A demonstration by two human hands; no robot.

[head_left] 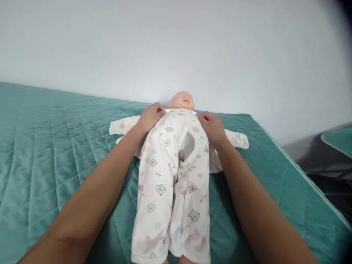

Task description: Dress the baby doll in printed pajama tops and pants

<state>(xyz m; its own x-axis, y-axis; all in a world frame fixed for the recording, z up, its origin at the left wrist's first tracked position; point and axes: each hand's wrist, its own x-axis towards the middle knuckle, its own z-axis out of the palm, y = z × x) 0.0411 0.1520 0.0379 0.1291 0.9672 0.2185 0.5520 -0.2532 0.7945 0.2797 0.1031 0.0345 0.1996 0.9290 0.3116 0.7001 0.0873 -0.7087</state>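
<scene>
A baby doll (182, 101) lies on its back, its head at the far end close to the wall. White baby pants (158, 176) printed with green bears cover its front from just below the chin down to the legs, with an opening at the crotch. Beneath them, a white printed top (239, 139) spreads its sleeves to both sides. My left hand (152, 115) pinches the upper left edge of the pants, and my right hand (211, 126) grips the upper right edge. Only a little of the doll's feet shows at the bottom.
A green quilted bedcover (55, 146) lies under the doll. Behind it rises a pale wall (176, 47). The bed's edge (299, 170) runs down the right side, and past it stands another green-covered surface (339, 139) with dark shadow below.
</scene>
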